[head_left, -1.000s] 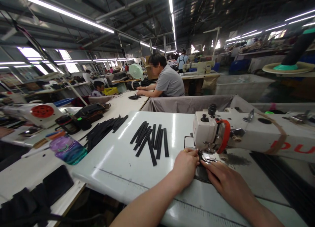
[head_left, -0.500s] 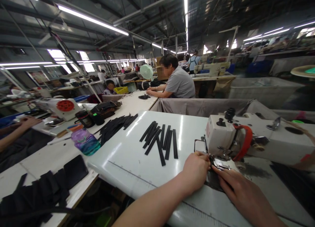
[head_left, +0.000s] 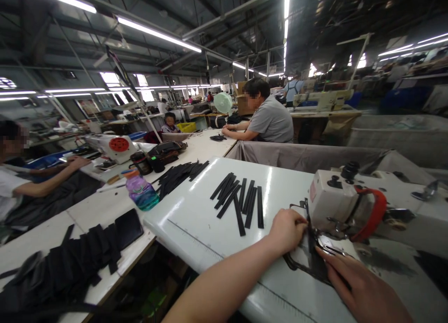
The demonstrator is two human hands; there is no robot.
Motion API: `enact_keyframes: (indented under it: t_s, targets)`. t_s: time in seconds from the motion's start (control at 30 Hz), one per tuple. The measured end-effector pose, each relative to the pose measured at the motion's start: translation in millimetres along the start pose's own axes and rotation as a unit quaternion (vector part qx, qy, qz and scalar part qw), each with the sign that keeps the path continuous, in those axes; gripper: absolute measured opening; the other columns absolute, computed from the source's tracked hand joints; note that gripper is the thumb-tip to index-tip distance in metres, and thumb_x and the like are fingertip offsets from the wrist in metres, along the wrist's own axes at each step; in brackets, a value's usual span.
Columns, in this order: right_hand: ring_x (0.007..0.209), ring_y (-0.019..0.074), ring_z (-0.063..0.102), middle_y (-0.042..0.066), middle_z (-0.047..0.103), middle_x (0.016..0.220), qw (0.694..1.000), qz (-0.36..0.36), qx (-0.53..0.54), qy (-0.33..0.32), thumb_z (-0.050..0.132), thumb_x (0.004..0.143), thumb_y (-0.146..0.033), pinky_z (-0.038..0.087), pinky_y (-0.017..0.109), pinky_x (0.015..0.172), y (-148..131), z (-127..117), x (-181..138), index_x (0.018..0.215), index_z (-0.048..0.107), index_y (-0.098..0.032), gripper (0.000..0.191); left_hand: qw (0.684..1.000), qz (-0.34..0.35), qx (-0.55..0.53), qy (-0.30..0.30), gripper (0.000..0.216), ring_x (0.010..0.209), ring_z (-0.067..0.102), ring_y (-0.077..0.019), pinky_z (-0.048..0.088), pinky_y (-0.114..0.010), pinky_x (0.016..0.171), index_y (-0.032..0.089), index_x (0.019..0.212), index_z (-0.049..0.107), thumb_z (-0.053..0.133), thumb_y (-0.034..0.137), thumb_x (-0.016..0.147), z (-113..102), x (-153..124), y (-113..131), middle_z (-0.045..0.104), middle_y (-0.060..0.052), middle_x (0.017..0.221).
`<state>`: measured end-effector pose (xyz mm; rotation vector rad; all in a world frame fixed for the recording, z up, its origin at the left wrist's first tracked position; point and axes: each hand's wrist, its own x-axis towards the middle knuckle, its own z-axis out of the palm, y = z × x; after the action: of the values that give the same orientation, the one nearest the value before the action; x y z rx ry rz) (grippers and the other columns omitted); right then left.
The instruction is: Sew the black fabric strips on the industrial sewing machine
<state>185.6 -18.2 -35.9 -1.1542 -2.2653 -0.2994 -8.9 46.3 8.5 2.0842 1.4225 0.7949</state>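
My left hand (head_left: pixel 289 229) is curled with its fingertips pinching a black fabric piece (head_left: pixel 308 262) just left of the presser foot of a white sewing machine (head_left: pixel 353 206). My right hand (head_left: pixel 360 288) lies on the same black piece from the right, fingers stretched towards the needle plate. The piece runs under the machine's foot and is partly hidden by both hands. Several black strips (head_left: pixel 240 199) lie in a loose row on the white sewing table (head_left: pixel 196 215), left of my left hand.
A purple-and-teal water bottle (head_left: pixel 141 192) stands at the table's left edge beside a heap of black strips (head_left: pixel 180 173). Black pieces (head_left: pixel 77 255) pile up front left. A person (head_left: pixel 21 173) sews at the left; another person (head_left: pixel 268 115) sits ahead behind a grey cloth bin (head_left: pixel 308 155).
The view has swung left, bringing the person on the left into sight. Both hands have stayed on the black piece at the presser foot.
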Motion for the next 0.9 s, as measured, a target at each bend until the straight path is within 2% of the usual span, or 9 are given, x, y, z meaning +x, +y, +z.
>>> enact_keyframes:
  t_s: [0.07, 0.17, 0.27, 0.47, 0.7, 0.9]
  targets:
    - [0.085, 0.0224, 0.071, 0.006, 0.073, 0.102, 1.0, -0.002, 0.0, 0.005, 0.035, 0.097, -0.038, 0.059, 0.035, 0.072, 1.5, 1.8, -1.6, 0.108, 0.069, -0.02, 0.04, 0.998, -0.06, -0.001, 0.019, 0.029, 0.102, 0.062, -0.0208, 0.046, -0.028, 0.099, 0.013, 0.111, 0.071, 0.061, 0.024, 0.086, -0.9, 12.5, 1.9, 0.067, -0.01, 0.114]
    - [0.086, 0.0227, 0.071, 0.006, 0.073, 0.102, 1.0, 0.004, 0.01, 0.004, 0.035, 0.096, -0.041, 0.059, 0.034, 0.071, 4.5, 5.0, -4.2, 0.107, 0.07, -0.021, 0.042, 0.994, -0.103, 0.027, 0.007, 0.04, 0.108, 0.059, -0.0256, 0.046, -0.033, 0.101, 0.014, 0.117, 0.069, 0.067, 0.03, 0.08, 1.0, 26.6, 3.2, 0.06, -0.012, 0.121]
    - [0.089, 0.0232, 0.071, 0.006, 0.072, 0.104, 1.0, 0.019, 0.018, -0.001, 0.036, 0.095, -0.041, 0.059, 0.035, 0.074, 6.8, 7.7, -7.1, 0.107, 0.07, -0.022, 0.041, 0.993, -0.105, 0.054, 0.001, 0.046, 0.11, 0.057, -0.0278, 0.047, -0.036, 0.1, 0.015, 0.12, 0.067, 0.07, 0.032, 0.077, 2.8, 30.4, 4.9, 0.058, -0.013, 0.121]
    - [0.087, 0.0235, 0.071, 0.006, 0.073, 0.103, 1.0, -0.001, 0.02, 0.009, 0.037, 0.094, -0.04, 0.06, 0.035, 0.071, 7.9, 8.8, -10.7, 0.107, 0.07, -0.023, 0.039, 0.989, -0.123, 0.077, -0.015, 0.041, 0.114, 0.052, -0.0298, 0.047, -0.038, 0.101, 0.012, 0.117, 0.066, 0.064, 0.03, 0.08, -0.7, 24.8, 14.6, 0.055, -0.015, 0.123]
    - [0.088, 0.0243, 0.071, 0.005, 0.072, 0.104, 0.999, -0.024, 0.027, 0.021, 0.042, 0.093, -0.04, 0.061, 0.036, 0.072, 16.6, 18.1, -18.1, 0.107, 0.069, -0.023, 0.035, 0.988, -0.129, 0.079, 0.016, 0.049, 0.116, 0.05, -0.0293, 0.047, -0.039, 0.101, 0.015, 0.121, 0.061, 0.07, 0.03, 0.074, 8.6, 28.7, 10.3, 0.052, -0.013, 0.124]
    - [0.088, 0.0255, 0.071, 0.004, 0.072, 0.105, 0.998, 0.009, 0.058, -0.005, 0.045, 0.089, -0.039, 0.061, 0.038, 0.074, 16.8, 16.8, -17.6, 0.105, 0.071, -0.026, 0.034, 0.986, -0.158, 0.045, 0.012, 0.034, 0.11, 0.056, -0.0331, 0.047, -0.039, 0.097, 0.007, 0.106, 0.07, 0.068, 0.023, 0.076, 4.6, 30.0, 12.0, 0.057, -0.02, 0.12]
